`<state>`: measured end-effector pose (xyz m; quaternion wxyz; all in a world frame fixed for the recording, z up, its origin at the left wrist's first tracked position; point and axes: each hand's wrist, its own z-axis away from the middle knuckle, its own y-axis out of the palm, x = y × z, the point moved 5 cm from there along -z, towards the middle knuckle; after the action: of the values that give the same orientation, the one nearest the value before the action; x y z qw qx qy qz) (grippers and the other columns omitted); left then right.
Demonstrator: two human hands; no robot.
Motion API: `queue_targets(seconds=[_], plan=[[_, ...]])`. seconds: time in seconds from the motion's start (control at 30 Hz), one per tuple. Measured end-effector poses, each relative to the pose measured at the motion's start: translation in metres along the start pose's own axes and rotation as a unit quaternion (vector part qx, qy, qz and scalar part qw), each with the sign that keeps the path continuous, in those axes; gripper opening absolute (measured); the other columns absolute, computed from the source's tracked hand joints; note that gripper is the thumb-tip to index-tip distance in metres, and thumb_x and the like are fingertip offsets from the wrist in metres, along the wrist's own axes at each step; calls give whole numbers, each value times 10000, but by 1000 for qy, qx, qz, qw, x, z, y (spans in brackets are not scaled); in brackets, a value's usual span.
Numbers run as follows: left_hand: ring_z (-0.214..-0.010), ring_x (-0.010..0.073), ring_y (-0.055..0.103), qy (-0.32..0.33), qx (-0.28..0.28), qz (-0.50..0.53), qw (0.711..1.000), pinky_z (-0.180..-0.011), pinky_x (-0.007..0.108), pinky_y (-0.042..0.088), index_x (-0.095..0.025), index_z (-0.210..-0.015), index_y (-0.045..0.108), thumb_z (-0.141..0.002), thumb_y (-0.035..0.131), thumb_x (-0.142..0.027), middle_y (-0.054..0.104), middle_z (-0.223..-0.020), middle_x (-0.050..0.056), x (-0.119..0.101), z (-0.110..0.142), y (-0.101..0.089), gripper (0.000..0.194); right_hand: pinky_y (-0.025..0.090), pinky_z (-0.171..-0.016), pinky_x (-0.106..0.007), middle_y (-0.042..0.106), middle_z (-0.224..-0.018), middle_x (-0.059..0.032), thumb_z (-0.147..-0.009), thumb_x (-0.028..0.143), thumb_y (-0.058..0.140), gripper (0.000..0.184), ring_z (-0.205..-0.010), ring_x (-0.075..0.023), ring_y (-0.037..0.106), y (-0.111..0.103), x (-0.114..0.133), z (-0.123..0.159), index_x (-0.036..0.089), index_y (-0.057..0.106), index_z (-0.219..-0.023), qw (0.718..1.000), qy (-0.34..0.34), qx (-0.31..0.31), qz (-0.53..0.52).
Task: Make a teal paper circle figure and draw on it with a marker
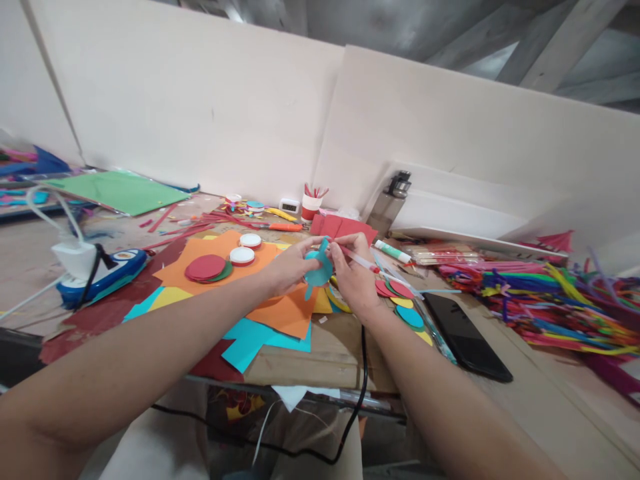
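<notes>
My left hand (286, 268) is closed on a small cut piece of blue paper (319, 272), its thumb and fingers along the left edge. My right hand (356, 275) is closed in a pinch by the paper's upper right edge. A thin pale stick with red parts (361, 261) passes through its fingers, one end close to the blue paper. What kind of stick it is I cannot make out. Below the hands lie orange sheets (287, 313) and blue sheets (260, 343). Colored paper discs (411, 316) sit beside my right wrist.
Red discs (205, 267) and white round lids (242, 256) lie left. A power strip (107, 277) with a plugged-in charger stands far left. Right are a black phone (467, 337), glue stick (393, 251) and pipe cleaners (555, 300). Behind stands a bottle (387, 208). A black cable (364, 373) hangs over the edge.
</notes>
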<state>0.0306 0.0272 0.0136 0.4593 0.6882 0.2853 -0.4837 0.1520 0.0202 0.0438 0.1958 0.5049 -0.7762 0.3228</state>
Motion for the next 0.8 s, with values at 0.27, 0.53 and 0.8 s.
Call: queue_targets(seconds=[0.27,0.53,0.8], plan=[[-683,128,628,1,-5,0,1000,-633,274,546,-204,-1246,548,-651,684,-74,672,-960,46,0,-1,-1,624,496,-639,-332,597,-767,-5,-893,356,554,135,-699,-170,605,0,0,0,236,496,-876,1000,1,3,2],[-688,129,629,0,-4,3,1000,-643,280,545,-210,-1231,550,-652,700,-90,672,-954,40,0,0,-1,610,492,-641,-326,593,-761,2,-893,351,553,137,-701,-168,607,0,1,0,230,494,-872,1000,4,-2,8],[-667,130,624,-2,-8,-1,1000,-628,282,548,-194,-1242,538,-652,668,-67,663,-906,31,0,-1,0,617,481,-625,-311,580,-749,7,-896,325,551,123,-683,-157,596,0,2,-1,222,491,-867,1000,0,3,13]])
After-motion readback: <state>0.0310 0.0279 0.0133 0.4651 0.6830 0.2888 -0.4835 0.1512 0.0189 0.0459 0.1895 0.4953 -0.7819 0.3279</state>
